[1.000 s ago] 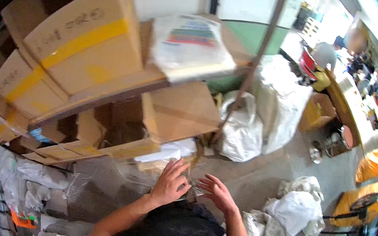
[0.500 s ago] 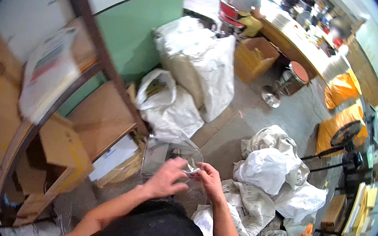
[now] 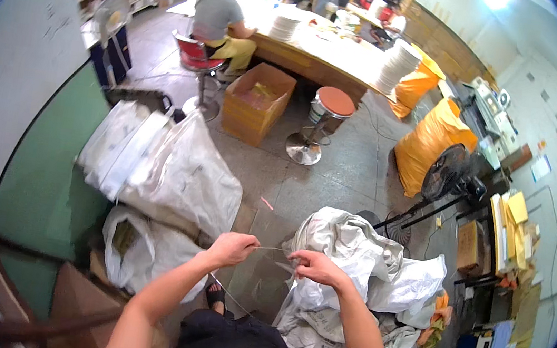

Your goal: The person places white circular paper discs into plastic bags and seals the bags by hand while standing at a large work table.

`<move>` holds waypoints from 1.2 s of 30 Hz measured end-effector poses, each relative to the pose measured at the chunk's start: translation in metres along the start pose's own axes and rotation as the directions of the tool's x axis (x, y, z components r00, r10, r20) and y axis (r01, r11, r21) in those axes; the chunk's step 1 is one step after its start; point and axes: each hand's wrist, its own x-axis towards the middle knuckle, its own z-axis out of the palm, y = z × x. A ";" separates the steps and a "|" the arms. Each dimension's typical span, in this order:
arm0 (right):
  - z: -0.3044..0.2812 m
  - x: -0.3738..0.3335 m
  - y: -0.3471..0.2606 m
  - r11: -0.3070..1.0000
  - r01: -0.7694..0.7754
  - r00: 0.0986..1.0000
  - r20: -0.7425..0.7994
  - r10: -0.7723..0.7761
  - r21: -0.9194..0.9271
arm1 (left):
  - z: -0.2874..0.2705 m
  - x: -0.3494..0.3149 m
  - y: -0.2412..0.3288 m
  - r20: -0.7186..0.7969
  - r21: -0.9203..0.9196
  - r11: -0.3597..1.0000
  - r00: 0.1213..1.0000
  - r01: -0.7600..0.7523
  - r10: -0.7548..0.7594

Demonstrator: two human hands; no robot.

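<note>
A thin pale string (image 3: 273,248) stretches between my two hands, out in front of my body above the floor. Its left end is pinched in my left hand (image 3: 234,249), with the fingers closed. My right hand (image 3: 318,268) grips the other end between thumb and fingers. A loose strand (image 3: 230,293) hangs below, near my sandalled foot (image 3: 216,294); whether it belongs to the same string I cannot tell. Closest to my right hand is a heap of white woven sacks (image 3: 340,241). An open white sack (image 3: 144,248) stands to the left of my left forearm.
Large stuffed white sacks (image 3: 175,168) lean by the green wall panel (image 3: 52,146). Ahead are a cardboard box (image 3: 255,112), a round stool (image 3: 334,102) and a long table (image 3: 320,57) where a person (image 3: 218,17) sits. Orange sacks (image 3: 427,150) and a black fan (image 3: 447,170) stand right.
My view has swung right, away from the shelf and boxes. My hands, earlier close together over a clear plastic bag, are now apart with string between them.
</note>
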 end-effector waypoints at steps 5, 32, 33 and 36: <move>-0.090 0.025 0.087 0.992 -0.124 0.978 -0.171 0.120 -0.017 | -0.053 0.105 -0.026 0.321 -0.436 0.870 0.943 0.231 -0.090; -0.635 0.472 0.200 0.923 0.260 0.596 -0.799 0.079 0.285 | -0.189 0.705 -0.187 0.451 -0.558 0.698 0.870 0.449 -0.199; -0.648 0.488 0.204 0.918 0.264 0.593 -0.801 0.089 0.297 | -0.195 0.727 -0.196 0.454 -0.523 0.730 0.869 0.440 -0.198; -0.694 0.553 0.211 0.931 0.208 0.592 -0.796 0.126 0.302 | -0.215 0.801 -0.232 0.447 -0.428 0.823 0.879 0.373 -0.166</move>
